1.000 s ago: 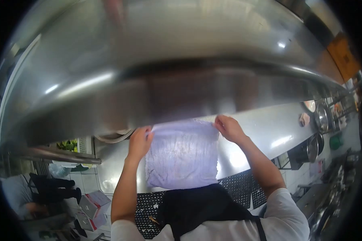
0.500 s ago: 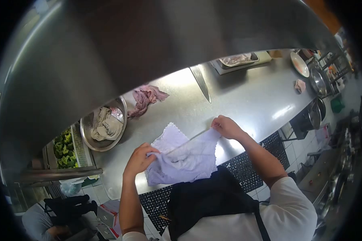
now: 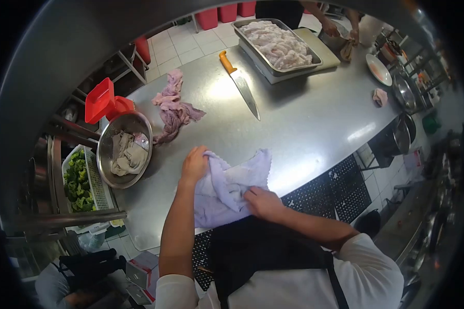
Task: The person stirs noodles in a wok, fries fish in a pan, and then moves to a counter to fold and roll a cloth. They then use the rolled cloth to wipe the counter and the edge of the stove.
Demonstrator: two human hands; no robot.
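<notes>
A lavender cloth with a scalloped edge lies bunched and partly folded at the near edge of the steel table, against the black apron. My left hand is closed on its upper left corner. Lower down on the right side, my right hand pinches the fabric, with the fingertips partly hidden in its folds. Beyond the cloth lies a knife with an orange handle, its tip toward me.
Left stand a steel bowl holding a greyish cloth, a red container and a basket of broccoli. A pinkish rag lies nearby. At the back are a tray of pale raw meat, a white plate and another person's hands.
My right hand has moved down and left, and my left hand up and slightly right. The cloth, stretched between them before, is now bunched. More of the table's far side shows.
</notes>
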